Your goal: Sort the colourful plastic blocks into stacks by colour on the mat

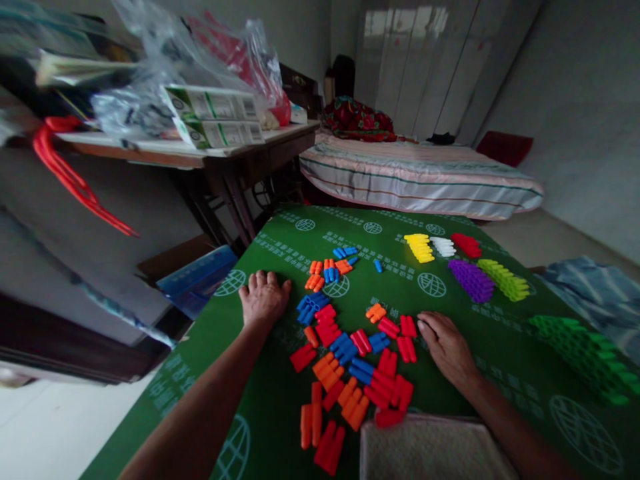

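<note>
A grey pad lies nearest, at the near edge of the green worktop, with a red block at its far left corner; at far left a side table bears plastic bags and cartons, and a red cord hangs from it; the left hand rests palm down on the worktop, fingers a little apart, with no block seen in it.

To its right, between the hands, red, orange and blue blocks lie scattered in a long loose patch, some joined side by side, and a lone blue block sits near the patch's far end; they look like hollow plastic tubes, so probably light, stiff, a bit slick and hard to break; the long sides seem the best hold, pinched between thumb and forefinger.

The right hand rests just beside the patch's right edge, fingers close together and gripping nothing visible; whether its fingertips touch the nearest red block I cannot tell; beyond it, on the worktop's right side, stand stacks: yellow stack, white stack, red stack, purple stack, lime stack, green stack.
</note>
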The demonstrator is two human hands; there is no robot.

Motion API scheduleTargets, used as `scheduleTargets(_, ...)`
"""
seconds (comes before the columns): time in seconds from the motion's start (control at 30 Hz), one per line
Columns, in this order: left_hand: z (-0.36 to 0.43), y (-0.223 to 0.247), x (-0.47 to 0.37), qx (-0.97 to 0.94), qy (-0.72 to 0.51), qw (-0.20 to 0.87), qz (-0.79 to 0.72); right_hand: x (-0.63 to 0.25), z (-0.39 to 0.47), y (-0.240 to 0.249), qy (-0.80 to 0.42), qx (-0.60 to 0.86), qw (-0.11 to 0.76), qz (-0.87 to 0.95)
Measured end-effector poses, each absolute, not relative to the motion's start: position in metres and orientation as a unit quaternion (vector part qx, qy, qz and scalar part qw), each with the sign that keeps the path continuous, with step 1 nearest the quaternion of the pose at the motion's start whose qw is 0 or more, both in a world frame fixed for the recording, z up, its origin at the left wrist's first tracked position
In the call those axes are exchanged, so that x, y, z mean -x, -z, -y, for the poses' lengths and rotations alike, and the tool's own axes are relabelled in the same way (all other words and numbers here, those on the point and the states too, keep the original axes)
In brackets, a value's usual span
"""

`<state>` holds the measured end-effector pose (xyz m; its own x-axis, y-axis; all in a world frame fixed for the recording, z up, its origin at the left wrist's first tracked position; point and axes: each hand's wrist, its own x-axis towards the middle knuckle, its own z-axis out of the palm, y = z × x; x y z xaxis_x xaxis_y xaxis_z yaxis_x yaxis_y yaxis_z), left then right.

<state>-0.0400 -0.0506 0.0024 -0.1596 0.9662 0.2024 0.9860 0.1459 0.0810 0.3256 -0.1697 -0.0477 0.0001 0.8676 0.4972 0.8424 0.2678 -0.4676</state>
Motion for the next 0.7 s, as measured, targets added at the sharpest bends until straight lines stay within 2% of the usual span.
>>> scheduleTargets(0.43, 0.049, -0.003, 0.041, 0.648, 0.093, 0.048, 0.755, -0.317, 0.169, 0.047, 0.106, 0.604, 0.273, 0.741)
scheduleTargets(0.7, 0.044, -0.009, 0.041, 0.653, 0.100, 0.033, 0.750, -0.314, 0.165, 0.043, 0.110, 0.619, 0.249, 0.737)
